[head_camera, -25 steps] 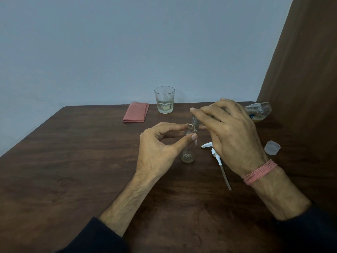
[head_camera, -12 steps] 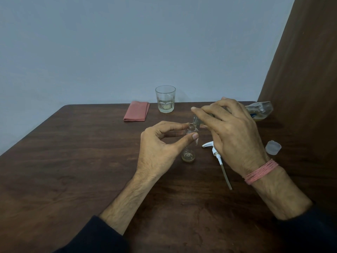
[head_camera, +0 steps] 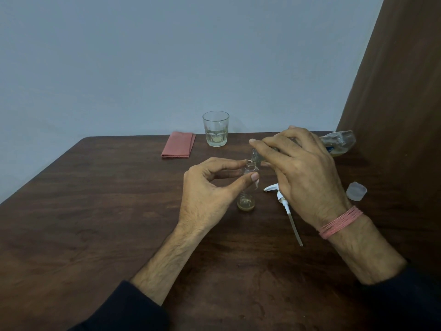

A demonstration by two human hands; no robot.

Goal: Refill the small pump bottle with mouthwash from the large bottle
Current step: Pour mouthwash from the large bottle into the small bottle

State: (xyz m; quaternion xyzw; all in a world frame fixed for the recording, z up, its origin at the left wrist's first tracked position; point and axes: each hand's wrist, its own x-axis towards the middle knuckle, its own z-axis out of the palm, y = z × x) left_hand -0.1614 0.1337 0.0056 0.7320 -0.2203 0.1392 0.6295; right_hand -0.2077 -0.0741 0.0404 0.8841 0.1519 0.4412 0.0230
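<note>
Both hands are busy at mid-table: the left hand [head_camera: 210, 187] pinches the neck of the small bottle [head_camera: 248, 187] between thumb and fingers, steadying it upright on the table [head_camera: 95, 211], while the right hand [head_camera: 303, 173] grips the large bottle [head_camera: 338, 142], tipped nearly level with its mouth just above the small bottle's open neck. Pouring looks under way or about to start, though no stream can be made out. Only a thin yellowish layer sits at the bottom of the small bottle, so most of the filling seems left to do.

Just right of the small bottle lies the pump [head_camera: 284, 201], off and flat on the table with its tube pointing toward the person; it has yet to go back on. A clear cap [head_camera: 356, 191] rests further right, also waiting. Behind stand a glass [head_camera: 216, 129] with a little liquid and a folded pink cloth [head_camera: 178, 145].
</note>
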